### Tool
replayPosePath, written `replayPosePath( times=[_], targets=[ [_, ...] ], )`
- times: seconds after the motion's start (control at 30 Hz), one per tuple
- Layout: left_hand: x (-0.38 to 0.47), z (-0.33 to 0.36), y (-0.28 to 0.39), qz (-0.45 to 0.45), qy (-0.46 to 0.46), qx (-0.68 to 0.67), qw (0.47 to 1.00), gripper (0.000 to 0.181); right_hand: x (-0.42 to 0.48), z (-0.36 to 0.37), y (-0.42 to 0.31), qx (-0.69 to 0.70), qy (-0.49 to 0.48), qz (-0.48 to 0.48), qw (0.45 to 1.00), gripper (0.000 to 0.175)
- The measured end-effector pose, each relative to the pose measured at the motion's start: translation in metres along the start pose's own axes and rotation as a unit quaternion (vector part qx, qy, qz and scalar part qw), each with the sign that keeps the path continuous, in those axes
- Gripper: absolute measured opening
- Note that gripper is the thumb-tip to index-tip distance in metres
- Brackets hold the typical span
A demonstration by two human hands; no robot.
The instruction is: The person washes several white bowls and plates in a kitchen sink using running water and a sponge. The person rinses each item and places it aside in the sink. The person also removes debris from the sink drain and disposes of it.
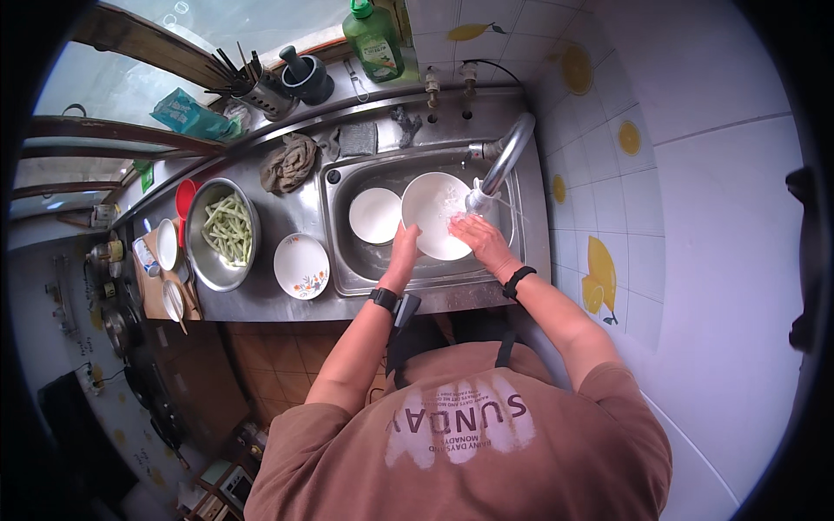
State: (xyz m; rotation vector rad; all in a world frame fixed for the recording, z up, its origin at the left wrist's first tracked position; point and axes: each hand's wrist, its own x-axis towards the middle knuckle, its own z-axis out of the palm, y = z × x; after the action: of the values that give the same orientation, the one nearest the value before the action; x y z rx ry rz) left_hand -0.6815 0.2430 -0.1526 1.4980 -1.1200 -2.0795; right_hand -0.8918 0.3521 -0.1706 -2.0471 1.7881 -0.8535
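Note:
My left hand grips the near left rim of a large white bowl, its thumb over the edge. The bowl is tilted above the steel sink basin. Water runs into it from the curved chrome faucet. My right hand lies over the bowl's right side with its fingers on the wet inner surface; its thumb is hidden, so I cannot tell whether it grips the rim. A smaller white bowl sits in the sink, just left of the held one.
Left of the sink are a flower-patterned plate, a steel bowl of cut green vegetables and a crumpled cloth. A scouring pad lies behind the basin. A green detergent bottle and a mortar line the sill.

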Motion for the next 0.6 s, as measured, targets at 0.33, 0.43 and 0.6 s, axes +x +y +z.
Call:
replayPosePath(
  times=[0.33, 0.43, 0.6],
  targets=[
    [-0.011, 0.015, -0.018, 0.067, 0.090, 0.058, 0.992, 0.061, 0.005, 0.018, -0.036, 0.087, -0.012, 0.018, 0.996, 0.044],
    [-0.001, 0.020, -0.035, 0.134, 0.151, 0.073, 0.977, 0.059, 0.004, 0.016, -0.047, 0.064, -0.027, 0.042, 0.997, 0.050],
    [0.010, 0.004, -0.026, -0.112, 0.001, -0.140, 0.984, 0.060, -0.013, -0.005, 0.016, 0.120, 0.049, 0.249, 0.960, 0.059]
  ],
)
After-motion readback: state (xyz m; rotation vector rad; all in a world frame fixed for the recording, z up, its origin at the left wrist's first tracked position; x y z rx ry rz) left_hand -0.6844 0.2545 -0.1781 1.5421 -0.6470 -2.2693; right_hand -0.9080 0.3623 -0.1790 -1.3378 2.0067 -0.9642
